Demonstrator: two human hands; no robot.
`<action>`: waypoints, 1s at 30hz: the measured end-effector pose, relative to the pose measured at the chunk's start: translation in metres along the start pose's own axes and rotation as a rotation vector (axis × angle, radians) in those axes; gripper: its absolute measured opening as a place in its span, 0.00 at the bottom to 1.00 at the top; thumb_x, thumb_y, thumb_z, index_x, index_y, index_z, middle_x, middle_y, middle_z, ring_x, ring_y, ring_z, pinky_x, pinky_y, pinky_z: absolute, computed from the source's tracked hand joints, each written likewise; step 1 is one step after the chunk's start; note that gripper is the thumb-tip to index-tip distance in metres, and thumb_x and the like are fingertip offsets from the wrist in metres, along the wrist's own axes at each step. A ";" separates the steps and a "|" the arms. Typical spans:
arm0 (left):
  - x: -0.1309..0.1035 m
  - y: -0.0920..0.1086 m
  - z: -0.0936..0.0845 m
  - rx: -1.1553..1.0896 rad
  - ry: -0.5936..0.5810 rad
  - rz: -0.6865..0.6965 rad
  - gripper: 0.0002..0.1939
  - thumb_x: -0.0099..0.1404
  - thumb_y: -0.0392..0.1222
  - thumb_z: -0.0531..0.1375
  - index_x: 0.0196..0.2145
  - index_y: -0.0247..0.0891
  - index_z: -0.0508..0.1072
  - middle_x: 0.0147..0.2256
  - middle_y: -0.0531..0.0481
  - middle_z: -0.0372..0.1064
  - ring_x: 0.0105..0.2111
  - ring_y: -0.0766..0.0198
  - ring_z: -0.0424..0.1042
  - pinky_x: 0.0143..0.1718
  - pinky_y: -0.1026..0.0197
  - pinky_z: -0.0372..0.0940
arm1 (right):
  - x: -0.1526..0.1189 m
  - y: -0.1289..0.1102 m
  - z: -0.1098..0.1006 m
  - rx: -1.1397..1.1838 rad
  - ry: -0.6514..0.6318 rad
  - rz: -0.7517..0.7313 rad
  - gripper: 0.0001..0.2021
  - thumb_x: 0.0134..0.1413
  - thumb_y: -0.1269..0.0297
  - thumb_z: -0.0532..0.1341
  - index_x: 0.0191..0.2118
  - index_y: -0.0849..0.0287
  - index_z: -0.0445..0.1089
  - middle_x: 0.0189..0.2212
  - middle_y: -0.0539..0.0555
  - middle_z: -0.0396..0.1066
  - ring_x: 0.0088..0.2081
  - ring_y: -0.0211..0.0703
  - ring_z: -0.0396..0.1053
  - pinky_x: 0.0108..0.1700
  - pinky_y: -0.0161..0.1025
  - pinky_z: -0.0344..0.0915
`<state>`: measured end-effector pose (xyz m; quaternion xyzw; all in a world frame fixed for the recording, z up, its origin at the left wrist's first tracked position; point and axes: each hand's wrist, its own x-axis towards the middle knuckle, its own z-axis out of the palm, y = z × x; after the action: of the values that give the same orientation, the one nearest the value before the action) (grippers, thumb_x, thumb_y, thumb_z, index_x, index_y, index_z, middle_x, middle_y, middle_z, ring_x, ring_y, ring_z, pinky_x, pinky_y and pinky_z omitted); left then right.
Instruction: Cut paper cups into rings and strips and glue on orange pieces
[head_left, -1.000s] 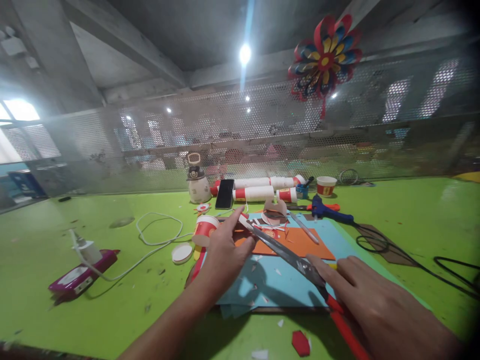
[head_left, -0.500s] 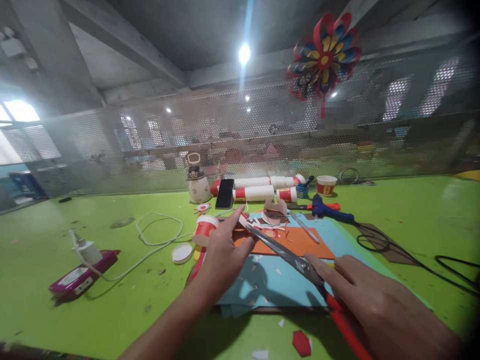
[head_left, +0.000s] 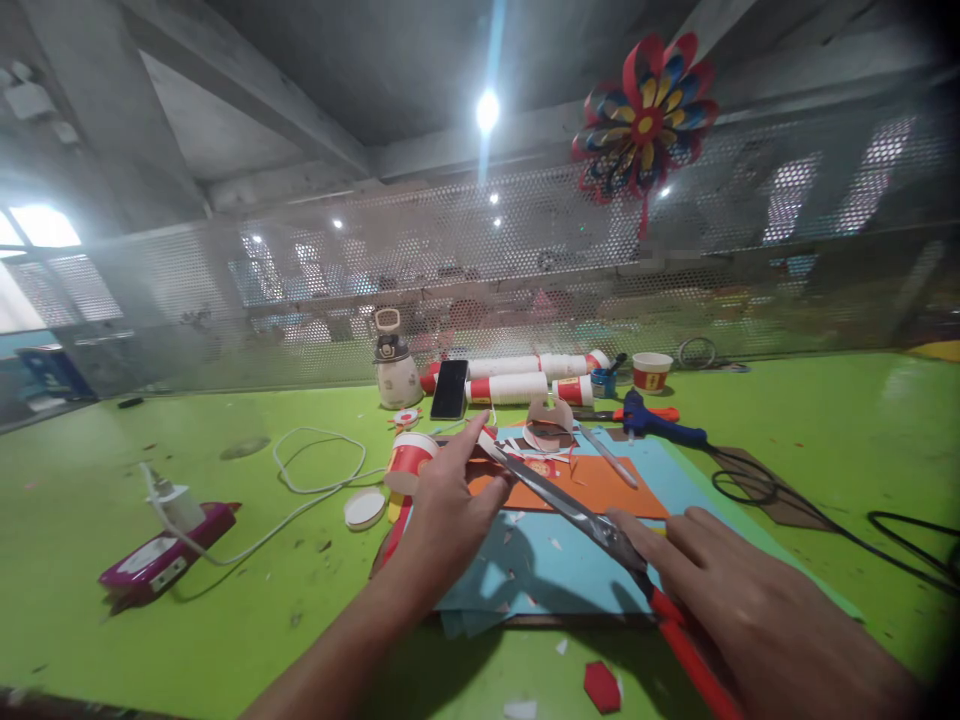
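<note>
My right hand [head_left: 739,590] is wrapped round the red handles of a pair of scissors [head_left: 570,512]. Their long metal blades point up and left, with the tips at a small red-and-white piece of paper [head_left: 487,440]. That piece is pinched in my left hand [head_left: 454,500], whose fingers partly hide it. Below both hands lie an orange sheet [head_left: 600,482] and light blue sheets [head_left: 570,570] strewn with paper scraps. A red-and-white paper cup [head_left: 409,462] lies on its side just left of my left hand, near a white disc [head_left: 365,508].
Stacked paper cups [head_left: 510,387], a phone [head_left: 450,388] and a bottle [head_left: 397,375] line the back of the green table. A blue glue gun [head_left: 664,422] trails a black cable at right. At left, a white cord runs from a purple power strip [head_left: 169,550].
</note>
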<state>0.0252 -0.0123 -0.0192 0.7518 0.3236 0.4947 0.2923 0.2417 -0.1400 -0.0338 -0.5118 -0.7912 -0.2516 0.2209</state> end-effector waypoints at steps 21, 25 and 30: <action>0.001 0.006 0.001 -0.102 -0.066 -0.049 0.32 0.60 0.36 0.60 0.61 0.33 0.60 0.45 0.41 0.74 0.43 0.58 0.75 0.49 0.51 0.71 | -0.008 0.002 0.005 0.029 -0.040 0.033 0.24 0.53 0.80 0.50 0.56 0.62 0.59 0.27 0.53 0.64 0.23 0.46 0.69 0.22 0.44 0.68; 0.001 0.005 0.002 -0.142 -0.060 -0.067 0.32 0.59 0.35 0.61 0.61 0.32 0.61 0.46 0.40 0.74 0.44 0.57 0.75 0.50 0.50 0.70 | -0.010 0.001 0.008 0.033 -0.042 0.032 0.24 0.52 0.80 0.50 0.56 0.62 0.59 0.27 0.52 0.64 0.23 0.46 0.68 0.22 0.43 0.67; 0.001 0.006 0.002 -0.156 -0.047 -0.087 0.32 0.57 0.35 0.61 0.60 0.31 0.62 0.45 0.40 0.75 0.43 0.56 0.76 0.49 0.49 0.71 | -0.009 0.001 0.006 0.018 -0.039 0.024 0.23 0.52 0.79 0.50 0.55 0.62 0.60 0.27 0.53 0.65 0.23 0.46 0.69 0.23 0.43 0.67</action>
<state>0.0285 -0.0155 -0.0147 0.7232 0.3096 0.4876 0.3786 0.2452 -0.1421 -0.0442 -0.5241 -0.7914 -0.2316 0.2130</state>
